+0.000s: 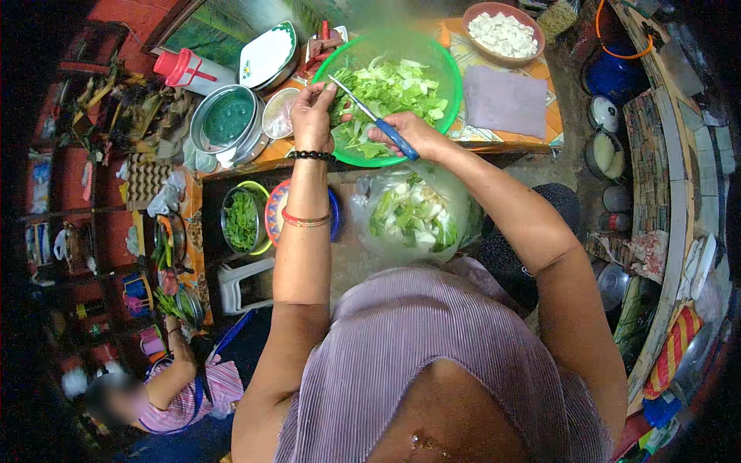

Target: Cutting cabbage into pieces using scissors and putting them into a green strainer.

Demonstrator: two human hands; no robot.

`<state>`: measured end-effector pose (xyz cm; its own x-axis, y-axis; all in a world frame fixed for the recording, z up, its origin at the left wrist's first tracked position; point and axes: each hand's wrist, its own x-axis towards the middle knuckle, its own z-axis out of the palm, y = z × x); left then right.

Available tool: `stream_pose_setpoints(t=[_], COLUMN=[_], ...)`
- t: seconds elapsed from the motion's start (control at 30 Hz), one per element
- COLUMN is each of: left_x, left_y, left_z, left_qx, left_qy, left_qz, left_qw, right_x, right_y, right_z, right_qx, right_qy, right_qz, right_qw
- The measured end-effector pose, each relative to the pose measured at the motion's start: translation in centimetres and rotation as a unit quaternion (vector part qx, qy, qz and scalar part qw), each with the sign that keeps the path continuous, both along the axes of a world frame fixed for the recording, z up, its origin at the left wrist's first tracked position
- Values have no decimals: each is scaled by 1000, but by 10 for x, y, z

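My right hand (405,136) is closed round the blue handle of a knife (395,138), its narrow blade pointing up and left towards my other hand. My left hand (314,113) is at the left rim of a large green plastic basin (457,95), thumb and fingers brought together near the blade tip; some green leaf shows beside the fingers, but whether they grip it is unclear. Chopped leafy greens (399,87) lie heaped in the basin. Below it, a clear plastic bag (414,217) holds cut leafy vegetables with white stems.
A brown bowl of white cubes (503,35) and a folded grey cloth (505,101) lie right of the basin. Metal pots (226,118), a small tub (281,113) and a plate (269,55) stand left. Lower left, another person (185,382) handles green vegetables at a side table.
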<state>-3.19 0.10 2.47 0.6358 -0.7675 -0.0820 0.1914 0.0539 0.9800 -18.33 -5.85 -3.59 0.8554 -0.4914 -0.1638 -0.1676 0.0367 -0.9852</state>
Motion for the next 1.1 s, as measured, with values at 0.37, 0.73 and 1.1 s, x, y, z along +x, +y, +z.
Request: stream_pose_setpoints(t=[0.37,0.73,1.1], left_x=[6,10,30], left_y=[-2,3,-10], left_z=[2,2,-18], left_qx=[72,-10,-138], left_qy=[2,189,128], left_qz=[-119,-96,151], left_qw=[990,977,971], right_x=[-3,-3,-13], right_y=[-3,-19,-12], right_z=[4,-3,6], right_qx=[65,-45,66], right_qy=[-17,20,16], right_qz=[-33,-85,15], right_qw=[997,995,998])
